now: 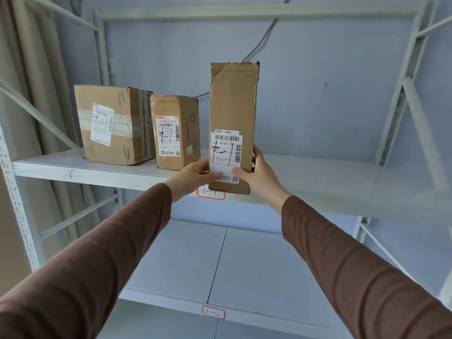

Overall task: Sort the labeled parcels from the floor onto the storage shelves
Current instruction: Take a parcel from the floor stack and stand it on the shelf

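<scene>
A tall, narrow cardboard parcel [232,104] with a white shipping label stands upright at the front edge of the upper shelf [318,177]. My left hand [193,176] grips its lower left side, thumb on the label. My right hand [256,174] grips its lower right side, thumb on the label too. The parcel's bottom hangs a little below the shelf's front lip, over a red-bordered tag [210,194]. Two more labeled parcels stand on the same shelf to the left: a large box [115,123] and a smaller box [177,132].
A lower shelf [244,270] carries a red-bordered tag reading 1-2 [213,312] on its front edge. White metal uprights and diagonal braces [415,111] frame both sides. A beige curtain [31,69] hangs at the left. A grey cable [264,37] runs down the back wall.
</scene>
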